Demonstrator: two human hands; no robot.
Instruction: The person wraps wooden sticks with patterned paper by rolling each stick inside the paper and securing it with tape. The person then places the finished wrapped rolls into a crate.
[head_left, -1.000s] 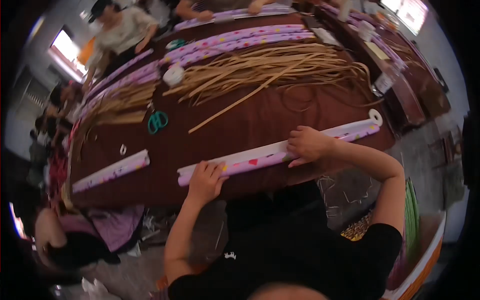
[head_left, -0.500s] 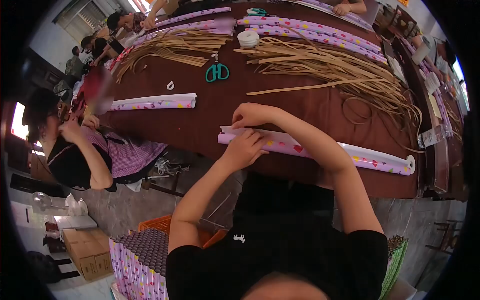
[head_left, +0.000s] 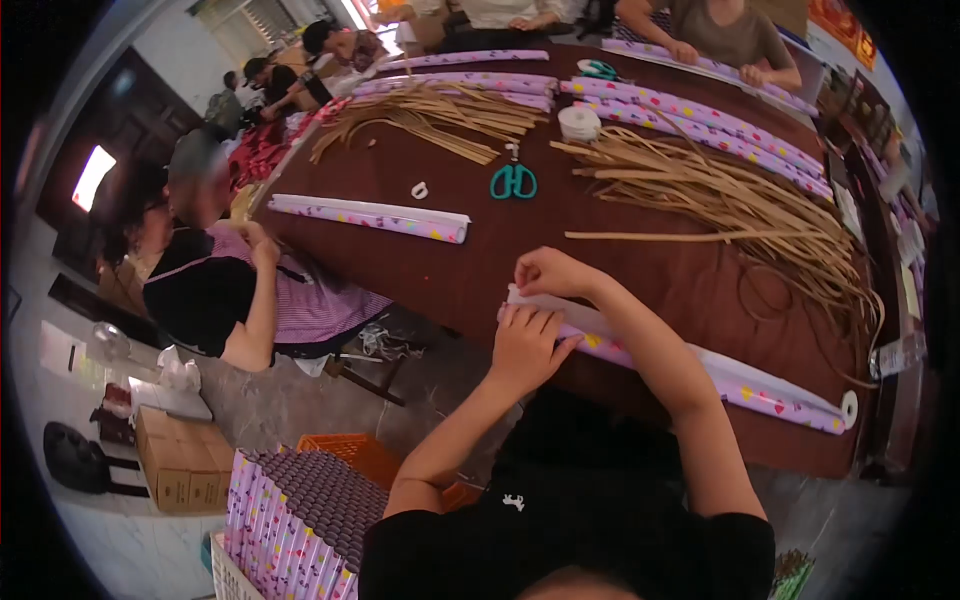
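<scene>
A long purple patterned roll (head_left: 760, 394) with a white inner flap lies along the table's near edge, a white ring at its right end. My left hand (head_left: 528, 348) presses on the roll near its left end, fingers spread over the patterned surface. Just beyond it, my right hand (head_left: 552, 274) pinches at the white flap, its fingertips closed on the edge. Farther left rests a shorter patterned roll (head_left: 370, 219). Teal-handled scissors (head_left: 513, 181) and a small white loop (head_left: 419, 190) lie beyond the rolls on the brown tablecloth (head_left: 470, 270).
Brown strips (head_left: 720, 190) lie in bundles behind, near a white tape roll (head_left: 579, 124) and more patterned rolls (head_left: 690, 125). A person (head_left: 230, 270) sits at the left; others work across the table. Below left are a crate of tubes (head_left: 290, 520) and cardboard boxes (head_left: 180, 460).
The view has swung left. My right hand has moved from the roll's middle to its left end, beside my left hand, and now pinches the flap there.
</scene>
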